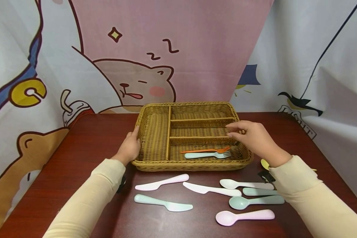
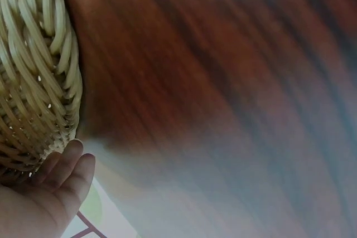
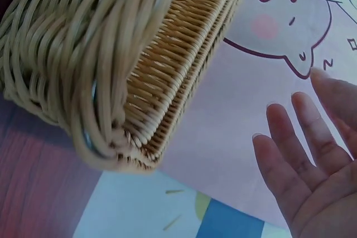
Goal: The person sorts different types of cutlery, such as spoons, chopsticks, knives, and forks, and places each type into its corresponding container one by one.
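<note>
A woven wicker basket [image 1: 154, 134] with several compartments stands on the table. An orange fork [image 1: 208, 150] and a light blue fork [image 1: 203, 155] lie side by side in its front right compartment. My left hand [image 1: 130, 147] rests against the basket's left side, its fingers fairly straight along the weave [image 2: 39, 76]. Over the basket's right end hovers my right hand [image 1: 251, 135], thumb and fingers apart with nothing between them. In the right wrist view its fingers [image 3: 307, 143] are spread loosely, away from the basket wall [image 3: 67, 65].
In front of the basket lie a pink knife [image 1: 175, 179], a white knife [image 1: 211, 189] and a green knife [image 1: 163, 202]. To their right are a white spoon [image 1: 230, 184], a green spoon [image 1: 241, 202], a green handle [image 1: 257, 191] and a pink spoon [image 1: 226, 218]. My right forearm partly hides a yellow spoon [image 1: 264, 164].
</note>
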Demonstrator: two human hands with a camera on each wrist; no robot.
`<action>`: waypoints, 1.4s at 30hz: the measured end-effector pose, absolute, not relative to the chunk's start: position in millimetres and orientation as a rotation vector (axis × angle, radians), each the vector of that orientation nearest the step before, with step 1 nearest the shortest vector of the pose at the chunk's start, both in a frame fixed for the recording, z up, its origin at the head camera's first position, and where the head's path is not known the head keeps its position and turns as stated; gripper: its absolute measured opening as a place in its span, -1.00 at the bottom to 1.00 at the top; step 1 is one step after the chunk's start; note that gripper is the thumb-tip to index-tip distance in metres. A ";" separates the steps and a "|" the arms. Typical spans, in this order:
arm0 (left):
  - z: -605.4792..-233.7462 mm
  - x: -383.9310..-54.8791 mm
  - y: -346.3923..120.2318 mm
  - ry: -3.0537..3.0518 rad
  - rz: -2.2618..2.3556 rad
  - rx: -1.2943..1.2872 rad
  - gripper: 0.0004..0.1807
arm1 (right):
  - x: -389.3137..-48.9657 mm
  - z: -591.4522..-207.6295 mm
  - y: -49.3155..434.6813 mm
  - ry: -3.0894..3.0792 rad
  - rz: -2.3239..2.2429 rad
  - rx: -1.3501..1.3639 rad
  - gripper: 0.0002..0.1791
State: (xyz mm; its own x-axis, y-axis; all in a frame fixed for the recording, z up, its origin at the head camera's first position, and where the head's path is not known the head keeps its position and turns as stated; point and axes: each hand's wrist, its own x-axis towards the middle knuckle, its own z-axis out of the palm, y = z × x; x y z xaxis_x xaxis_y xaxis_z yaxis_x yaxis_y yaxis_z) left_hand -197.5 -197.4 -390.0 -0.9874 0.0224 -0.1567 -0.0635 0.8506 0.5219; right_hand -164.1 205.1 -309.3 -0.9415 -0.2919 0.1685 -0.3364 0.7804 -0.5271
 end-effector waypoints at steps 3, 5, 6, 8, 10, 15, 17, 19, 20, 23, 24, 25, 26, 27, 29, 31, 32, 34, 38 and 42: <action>-390.3 -196.6 -197.3 2.876 0.812 -0.027 -0.35 | -159.1 -310.2 210.2 -2.840 0.849 0.515 -0.65; -390.5 -196.2 -197.5 2.881 0.811 -0.024 -0.35 | -155.6 -311.3 213.7 -2.819 0.836 0.510 -0.66; -390.5 -196.0 -197.8 2.881 0.812 -0.023 -0.35 | -153.7 -311.9 215.4 -2.813 0.838 0.503 -0.66; -390.5 -195.7 -198.4 2.880 0.817 -0.022 -0.35 | -150.0 -312.8 219.0 -2.816 0.855 0.475 -0.66; -389.9 -195.5 -199.1 2.878 0.828 -0.020 -0.35 | -146.5 -313.5 222.1 -2.825 0.875 0.444 -0.64; -388.3 -196.4 -200.2 2.891 0.831 -0.011 -0.35 | -137.7 -315.7 228.2 -2.858 0.914 0.388 -0.61; -388.3 -196.9 -200.3 2.896 0.824 -0.011 -0.35 | -133.9 -317.5 230.1 -2.871 0.921 0.376 -0.61; -388.3 -197.5 -200.1 2.887 0.826 -0.014 -0.35 | -129.9 -319.8 231.7 -2.882 0.930 0.368 -0.61; -388.4 -197.7 -199.9 2.883 0.828 -0.017 -0.35 | -127.8 -321.2 232.4 -2.888 0.927 0.364 -0.61; -388.6 -198.4 -199.2 2.880 0.827 -0.010 -0.35 | -121.5 -326.5 234.5 -2.895 0.923 0.365 -0.61; -388.6 -198.5 -198.9 2.879 0.830 -0.010 -0.35 | -119.4 -328.6 235.1 -2.898 0.918 0.368 -0.61; -388.7 -198.6 -198.7 2.879 0.832 -0.008 -0.35 | -117.3 -330.7 235.7 -2.899 0.912 0.372 -0.62; -388.9 -198.8 -198.6 2.882 0.833 -0.007 -0.35 | -115.2 -332.7 236.3 -2.899 0.915 0.380 -0.62; -389.0 -198.8 -198.4 2.885 0.832 -0.004 -0.35 | -113.3 -334.5 236.9 -2.897 0.914 0.385 -0.63; -389.2 -198.9 -198.1 2.889 0.831 -0.001 -0.35 | -109.3 -337.5 238.0 -2.899 0.913 0.388 -0.64; -389.2 -198.9 -198.1 2.889 0.832 0.002 -0.35 | -105.6 -339.5 239.3 -2.904 0.904 0.387 -0.64; -389.2 -199.0 -198.1 2.889 0.831 0.003 -0.35 | -103.8 -340.5 239.9 -2.911 0.900 0.382 -0.64; -389.3 -199.1 -197.9 2.887 0.831 0.007 -0.35 | -99.9 -342.9 241.3 -2.933 0.898 0.367 -0.63; -389.5 -199.1 -198.1 2.884 0.827 0.006 -0.35 | -91.4 -350.3 244.8 -2.974 0.926 0.358 -0.64; -389.5 -199.7 -198.0 2.885 0.824 0.007 -0.35 | -82.5 -358.7 249.5 -2.975 0.938 0.372 -0.66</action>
State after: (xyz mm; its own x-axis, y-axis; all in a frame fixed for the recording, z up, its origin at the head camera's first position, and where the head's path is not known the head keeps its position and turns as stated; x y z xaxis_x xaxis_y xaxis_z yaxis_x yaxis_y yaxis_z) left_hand -199.7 -198.0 -389.5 -0.9900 0.0431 -0.1344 -0.0343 0.8500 0.5256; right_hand -82.5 249.5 -358.7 -0.9719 -0.2245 0.0709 -0.2246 0.7935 -0.5656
